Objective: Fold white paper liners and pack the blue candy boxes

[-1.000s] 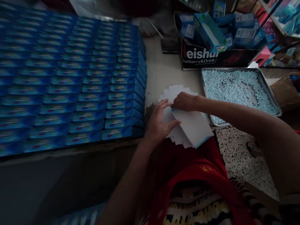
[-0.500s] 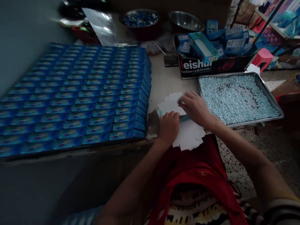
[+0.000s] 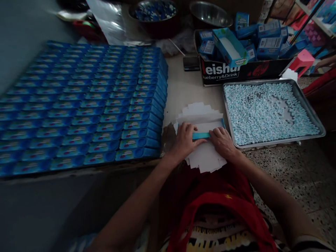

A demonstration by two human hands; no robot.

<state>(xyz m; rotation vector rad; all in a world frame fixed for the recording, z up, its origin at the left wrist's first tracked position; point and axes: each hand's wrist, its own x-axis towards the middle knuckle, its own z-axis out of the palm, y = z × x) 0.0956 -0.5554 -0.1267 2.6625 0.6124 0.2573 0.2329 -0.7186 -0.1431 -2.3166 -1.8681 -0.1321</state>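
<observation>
The left hand [image 3: 186,140] is gripping the left end of a part-folded box [image 3: 208,126], its fingers curling over the near blue wall and its thumb lying along the near side. The right hand [image 3: 223,142] is holding that same wall at the right end, fingers bent narrowly over the edge. The box is lying on a fanned stack of white cards [image 3: 206,159] at the near edge of the worktop [image 3: 181,82], its white inside facing up and a white flap rising on the far side.

To the left, rows of blue boxes [image 3: 105,112] are filling the worktop. To the right, a metal tray [image 3: 308,105] is holding pale blue and white pieces [image 3: 254,112]. Beyond the tray, a black carton [image 3: 259,71] is carrying jumbled blue packs [image 3: 269,47], while a metal bowl [image 3: 210,15] is sitting farther back.
</observation>
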